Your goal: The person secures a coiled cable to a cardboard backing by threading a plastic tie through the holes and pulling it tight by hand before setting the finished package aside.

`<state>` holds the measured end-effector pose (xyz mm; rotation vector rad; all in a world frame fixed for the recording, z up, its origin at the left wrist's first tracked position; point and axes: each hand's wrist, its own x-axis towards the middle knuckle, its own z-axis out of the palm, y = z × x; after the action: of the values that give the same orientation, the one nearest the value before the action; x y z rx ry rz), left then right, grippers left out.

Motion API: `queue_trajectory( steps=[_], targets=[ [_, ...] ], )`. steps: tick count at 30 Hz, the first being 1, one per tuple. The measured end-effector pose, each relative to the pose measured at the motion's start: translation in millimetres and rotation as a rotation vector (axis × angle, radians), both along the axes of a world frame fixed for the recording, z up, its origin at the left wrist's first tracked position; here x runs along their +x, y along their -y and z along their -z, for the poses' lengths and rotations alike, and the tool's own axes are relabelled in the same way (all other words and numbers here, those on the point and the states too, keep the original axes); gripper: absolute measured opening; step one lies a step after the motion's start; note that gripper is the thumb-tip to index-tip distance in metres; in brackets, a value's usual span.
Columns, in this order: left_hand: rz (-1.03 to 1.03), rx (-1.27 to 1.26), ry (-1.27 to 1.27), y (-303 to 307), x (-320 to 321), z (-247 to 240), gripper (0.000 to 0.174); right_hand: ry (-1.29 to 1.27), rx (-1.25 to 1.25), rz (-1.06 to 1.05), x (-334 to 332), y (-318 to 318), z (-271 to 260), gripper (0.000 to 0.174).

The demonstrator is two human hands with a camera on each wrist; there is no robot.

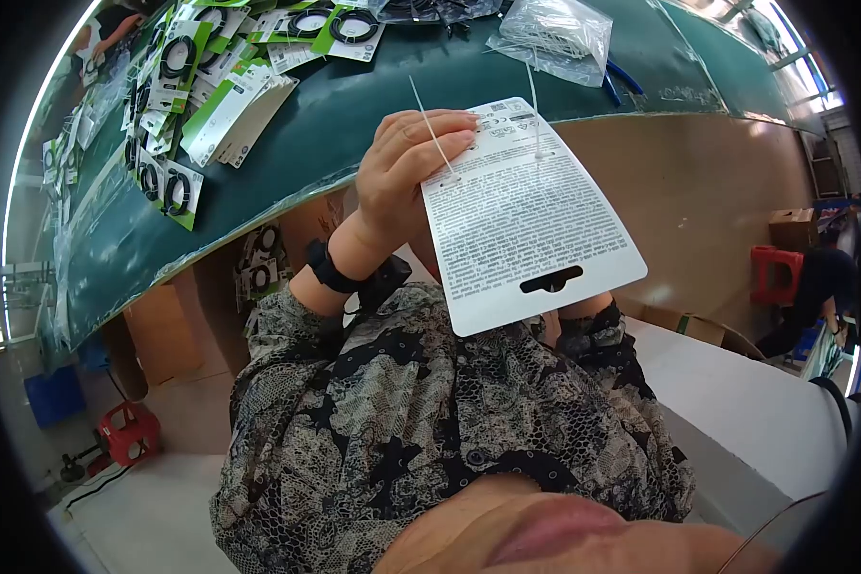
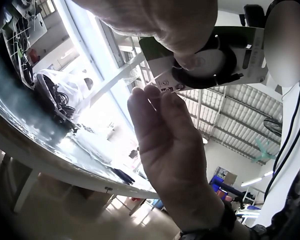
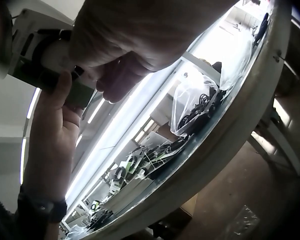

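Observation:
My left hand (image 1: pixel 392 167) grips a white packaging card (image 1: pixel 536 220), fingers laid over its printed back. Two thin white cable ties (image 1: pixel 429 124) stick up through small holes in that back, near the end away from the hang slot. On the card's front, in the left wrist view, is a coiled black cable (image 2: pixel 225 70), with my left thumb pressing beside it. My right hand (image 2: pixel 172 135) is mostly hidden behind the card in the head view. In the left wrist view its fingertips gather right at the card's edge; I cannot tell if they pinch anything.
Many carded black cables (image 1: pixel 177 57) lie heaped on the green table (image 1: pixel 335 105) at left, beside a stack of cards (image 1: pixel 234 115). A clear bag of white ties (image 1: pixel 560 33) sits at the back. Another person (image 1: pixel 818 297) is at far right, near a red stool (image 1: pixel 775 273).

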<state>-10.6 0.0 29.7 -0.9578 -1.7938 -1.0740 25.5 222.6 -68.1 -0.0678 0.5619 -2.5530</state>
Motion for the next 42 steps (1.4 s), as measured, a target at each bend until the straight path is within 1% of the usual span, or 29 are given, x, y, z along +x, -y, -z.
queue_trajectory(
  steps=[1,4,6,7,10,14,15,18,19,22,23,24,26,27,30,31,34,35,38,39,42],
  targets=[
    [0.004,-0.009,-0.005,1,0,0,0.033,0.016,0.037,0.065,61,-31,-9,0.048],
    [0.008,-0.02,-0.012,0,1,-1,0.033,0.062,0.151,0.261,60,-28,-26,0.06],
    [0.008,-0.026,-0.015,0,2,-2,0.033,0.091,0.23,0.391,56,-15,-39,0.068],
    [0.007,-0.026,-0.015,0,2,-3,0.033,0.09,0.23,0.39,50,-11,-42,0.068],
    [0.025,-0.139,-0.071,4,1,-5,0.028,-0.049,-0.058,0.242,36,0,-47,0.068],
    [0.015,-0.223,-0.112,11,-5,-3,0.029,-0.231,-0.444,0.044,21,11,-48,0.067],
    [0.017,-0.224,-0.112,12,-5,-3,0.029,-0.232,-0.446,0.046,17,13,-47,0.067],
    [0.015,-0.169,-0.032,13,-5,0,0.022,-0.484,0.559,0.3,8,19,-36,0.068],
    [0.017,-0.171,-0.03,13,-5,0,0.022,-0.481,0.558,0.301,3,23,-31,0.068],
    [0.04,-0.126,0.007,10,-5,2,0.024,-0.819,0.846,0.703,-9,41,-30,0.032],
    [0.043,-0.125,0.009,8,-6,2,0.024,-0.816,0.848,0.705,-7,41,-32,0.032],
    [0.052,-0.094,0.032,7,-6,2,0.024,-0.89,0.99,0.764,-2,39,-39,0.034],
    [0.065,-0.032,0.078,4,-5,1,0.025,-1.035,1.276,0.876,4,41,-71,0.039],
    [0.066,-0.034,0.08,5,-2,1,0.025,-1.031,1.276,0.876,3,44,-81,0.039],
    [-0.131,-0.052,0.407,9,10,3,0.025,-1.118,1.351,1.037,0,53,-103,0.015],
    [-0.13,-0.054,0.409,7,10,4,0.025,-1.115,1.351,1.037,0,55,-107,0.015],
    [-0.008,0.318,0.603,-1,4,8,0.024,-1.205,1.489,1.108,-2,58,-116,0.013],
    [-0.006,0.318,0.603,-2,4,9,0.024,-1.205,1.491,1.11,-4,58,-118,0.013],
    [0.032,0.387,0.681,-2,3,9,0.023,-1.385,1.571,1.164,-15,59,-122,0.018],
    [0.032,0.389,0.68,-3,4,8,0.023,-1.388,1.571,1.163,-16,59,-125,0.018],
    [-0.059,0.292,0.612,-4,8,3,0.023,-1.406,1.662,1.124,-17,61,-130,0.02]
  ],
)
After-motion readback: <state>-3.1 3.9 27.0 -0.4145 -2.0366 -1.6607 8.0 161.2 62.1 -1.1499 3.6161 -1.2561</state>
